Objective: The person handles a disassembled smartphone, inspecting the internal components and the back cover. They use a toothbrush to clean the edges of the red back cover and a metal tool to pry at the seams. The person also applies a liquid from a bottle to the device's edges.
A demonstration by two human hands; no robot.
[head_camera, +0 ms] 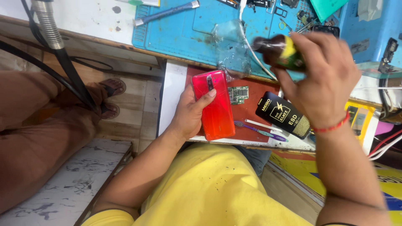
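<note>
Desk: the desk (pixel 176 79) carries a blue work mat (pixel 180 29) at the back and a red pad (pixel 251 94) nearer me; I work over the red pad, so any drip lands there and not on my yellow shirt.
Phone: the red phone (pixel 214 104) lies back side up in my left hand (pixel 188 115), over the near edge of the red pad. My fingers are wrapped around its left edge, with one fingertip on the back near the camera strip. I judge it best to hold it level and steady.
Bottle: my right hand (pixel 322 79) grips a small dark bottle (pixel 278 51) with a yellow label, raised above the desk and tilted to the left, well apart from the phone. It is blurred, so I cannot tell whether the cap is on.
Care: I think the bottle should come low and close before tipping, with only a little let out.
Black packet: the black packet (pixel 284 114) lies just under my right wrist.
Circuit board: a green circuit board (pixel 238 94) sits just beside the phone; liquid should stay off it.
Brush: a purple brush (pixel 259 130) lies at the pad's front edge.
</note>
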